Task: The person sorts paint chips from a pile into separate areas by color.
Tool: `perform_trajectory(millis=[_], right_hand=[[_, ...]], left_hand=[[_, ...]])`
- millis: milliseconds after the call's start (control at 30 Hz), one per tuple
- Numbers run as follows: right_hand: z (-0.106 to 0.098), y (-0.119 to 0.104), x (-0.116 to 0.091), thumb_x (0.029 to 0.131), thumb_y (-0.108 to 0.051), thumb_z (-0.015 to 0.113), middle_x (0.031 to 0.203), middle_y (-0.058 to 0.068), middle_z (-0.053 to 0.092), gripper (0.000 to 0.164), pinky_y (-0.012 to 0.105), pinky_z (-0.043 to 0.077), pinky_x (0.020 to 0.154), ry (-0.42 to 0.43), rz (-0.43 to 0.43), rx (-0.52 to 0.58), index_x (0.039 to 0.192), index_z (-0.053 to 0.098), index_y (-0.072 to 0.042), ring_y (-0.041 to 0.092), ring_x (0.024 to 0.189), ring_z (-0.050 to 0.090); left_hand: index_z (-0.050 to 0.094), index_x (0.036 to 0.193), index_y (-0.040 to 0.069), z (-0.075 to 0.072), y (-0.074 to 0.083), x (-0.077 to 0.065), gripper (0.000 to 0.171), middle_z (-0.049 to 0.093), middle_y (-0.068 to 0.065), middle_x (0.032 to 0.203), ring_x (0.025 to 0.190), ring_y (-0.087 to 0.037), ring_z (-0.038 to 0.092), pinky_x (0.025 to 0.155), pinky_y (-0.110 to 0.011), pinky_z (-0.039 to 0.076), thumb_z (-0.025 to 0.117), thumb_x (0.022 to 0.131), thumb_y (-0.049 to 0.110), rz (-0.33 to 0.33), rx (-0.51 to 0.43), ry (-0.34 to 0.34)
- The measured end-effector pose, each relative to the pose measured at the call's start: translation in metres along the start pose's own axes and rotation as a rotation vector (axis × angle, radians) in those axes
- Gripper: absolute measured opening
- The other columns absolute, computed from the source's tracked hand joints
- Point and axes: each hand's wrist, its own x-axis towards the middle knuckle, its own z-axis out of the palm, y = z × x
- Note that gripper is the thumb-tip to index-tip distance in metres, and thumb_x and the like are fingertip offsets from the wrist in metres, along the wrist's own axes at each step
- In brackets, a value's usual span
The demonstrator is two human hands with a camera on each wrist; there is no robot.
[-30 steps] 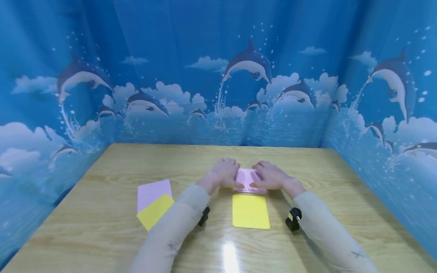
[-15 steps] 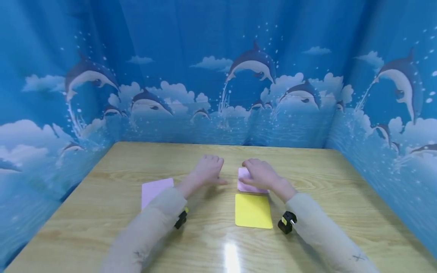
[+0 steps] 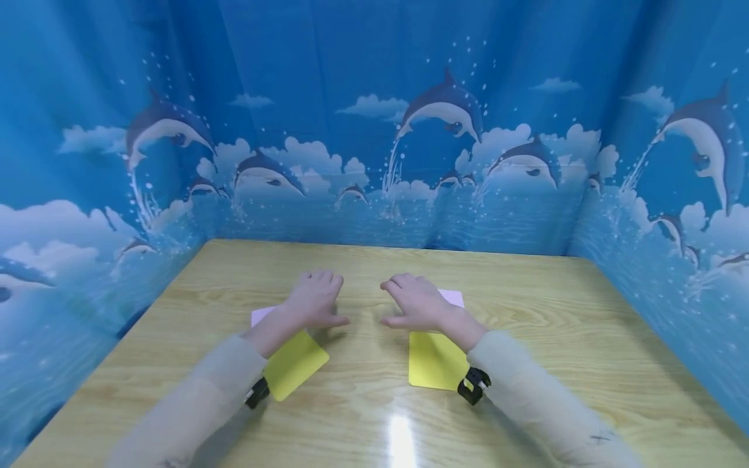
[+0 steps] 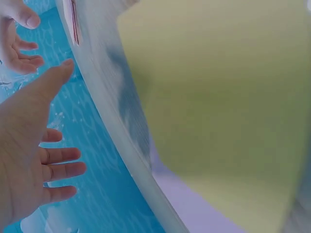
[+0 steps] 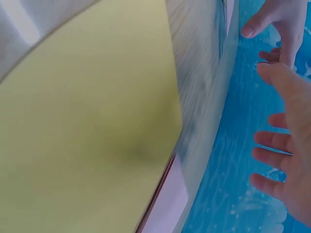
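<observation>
My left hand [image 3: 313, 301] hovers over the left side of the table with fingers and thumb spread, holding nothing. Under its forearm lie a yellow square sheet [image 3: 294, 365] and a lilac sheet [image 3: 261, 314], the yellow overlapping the lilac. Close by, my right hand [image 3: 415, 302] is also spread and holds nothing, its thumb toward the left hand. Beneath and behind it are a flat yellow square [image 3: 434, 361] and a pink piece [image 3: 452, 298], mostly hidden by the hand. In the right wrist view, the pink piece [image 5: 167, 199] shows a layered, reddish edge.
The wooden table [image 3: 363, 403] has a bright glare spot near its front. A blue curtain [image 3: 351, 78] printed with dolphins hangs round the back and sides. Small black cameras [image 3: 473, 385] are strapped at both wrists.
My left hand has left the pink piece and travelled left, over the left pair of sheets. The right hand has let go of the pink piece and shifted left. The view has turned slightly.
</observation>
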Motion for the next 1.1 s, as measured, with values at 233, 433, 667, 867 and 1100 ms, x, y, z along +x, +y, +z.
perform_trajectory(millis=[233, 433, 667, 867, 1100], right_hand=[[0.002, -0.02, 0.015, 0.08, -0.052, 0.063, 0.121, 0.009, 0.053, 0.069, 0.039, 0.045, 0.086, -0.009, -0.076, -0.012, 0.13, 0.048, -0.006, 0.024, 0.11, 0.05], [0.002, -0.035, 0.028, 0.08, -0.051, 0.065, 0.128, 0.01, 0.048, 0.073, 0.04, 0.041, 0.094, -0.036, -0.131, 0.011, 0.133, 0.045, -0.005, 0.025, 0.118, 0.045], [0.002, -0.053, 0.043, 0.079, -0.044, 0.069, 0.132, 0.01, 0.047, 0.07, 0.037, 0.037, 0.099, -0.028, -0.258, 0.051, 0.133, 0.045, -0.006, 0.023, 0.121, 0.043], [0.003, -0.068, 0.053, 0.079, -0.046, 0.068, 0.134, 0.008, 0.046, 0.072, 0.036, 0.035, 0.101, -0.044, -0.293, 0.04, 0.134, 0.045, -0.007, 0.022, 0.122, 0.042], [0.011, -0.081, 0.063, 0.076, -0.052, 0.069, 0.136, 0.007, 0.044, 0.079, 0.035, 0.033, 0.103, -0.1, -0.279, 0.018, 0.136, 0.043, -0.008, 0.021, 0.125, 0.04]], left_hand=[[0.049, 0.121, -0.002, -0.001, -0.01, -0.028, 0.083, 0.056, -0.019, 0.111, 0.104, -0.035, 0.053, 0.089, -0.052, 0.043, 0.06, 0.075, 0.066, -0.004, -0.006, 0.0], [0.051, 0.12, -0.001, 0.0, -0.015, -0.051, 0.082, 0.057, -0.018, 0.112, 0.105, -0.035, 0.053, 0.09, -0.052, 0.041, 0.06, 0.074, 0.066, -0.04, -0.051, -0.002], [0.052, 0.116, -0.002, 0.007, -0.022, -0.078, 0.085, 0.057, -0.018, 0.111, 0.106, -0.038, 0.051, 0.09, -0.055, 0.038, 0.061, 0.07, 0.069, -0.108, -0.08, -0.004], [0.054, 0.113, -0.004, 0.012, -0.027, -0.097, 0.085, 0.058, -0.018, 0.104, 0.101, -0.038, 0.053, 0.086, -0.054, 0.04, 0.063, 0.069, 0.068, -0.156, -0.116, -0.008], [0.055, 0.111, -0.004, 0.017, -0.024, -0.116, 0.088, 0.059, -0.015, 0.098, 0.091, -0.034, 0.056, 0.077, -0.05, 0.045, 0.06, 0.067, 0.073, -0.171, -0.134, -0.024]])
